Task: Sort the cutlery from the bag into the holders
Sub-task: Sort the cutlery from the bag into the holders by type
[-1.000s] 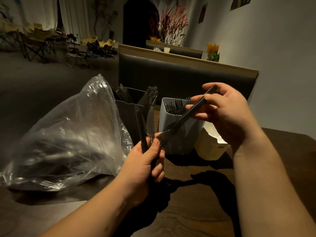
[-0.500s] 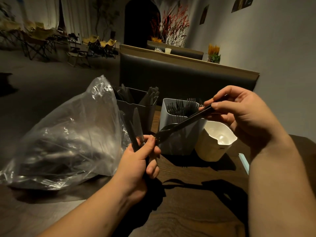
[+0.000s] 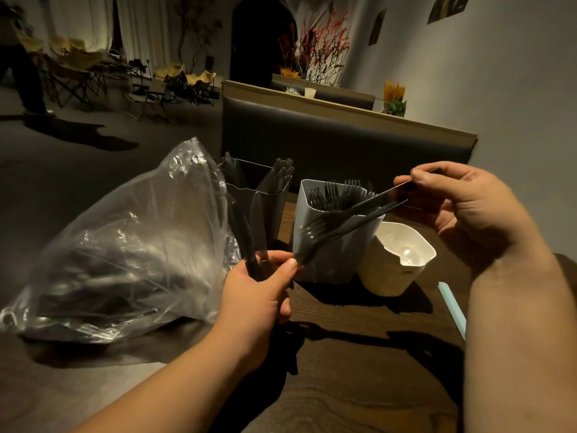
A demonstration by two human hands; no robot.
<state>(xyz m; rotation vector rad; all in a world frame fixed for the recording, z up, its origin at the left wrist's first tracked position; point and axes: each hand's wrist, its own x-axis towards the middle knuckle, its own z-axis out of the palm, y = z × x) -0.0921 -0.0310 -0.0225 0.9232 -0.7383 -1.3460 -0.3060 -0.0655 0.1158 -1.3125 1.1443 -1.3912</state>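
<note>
My left hand grips a bundle of black plastic knives that stand upright from the fist. My right hand pinches the handle ends of two black plastic forks; their tines reach down to my left thumb. Behind them stands a white holder full of forks. Further left, a dark holder contains black cutlery. A cream holder at the right looks empty inside. The clear plastic bag with dark cutlery lies on the left of the table.
The dark wooden table carries everything. A pale blue strip lies by my right forearm. A dark padded bench back rises behind the holders. Folding chairs and someone's legs are far off at the left.
My right hand has drawn the forks rightward and away from the bundle; a second fork now shows beside the first. My left hand has stayed in place with the knives.
</note>
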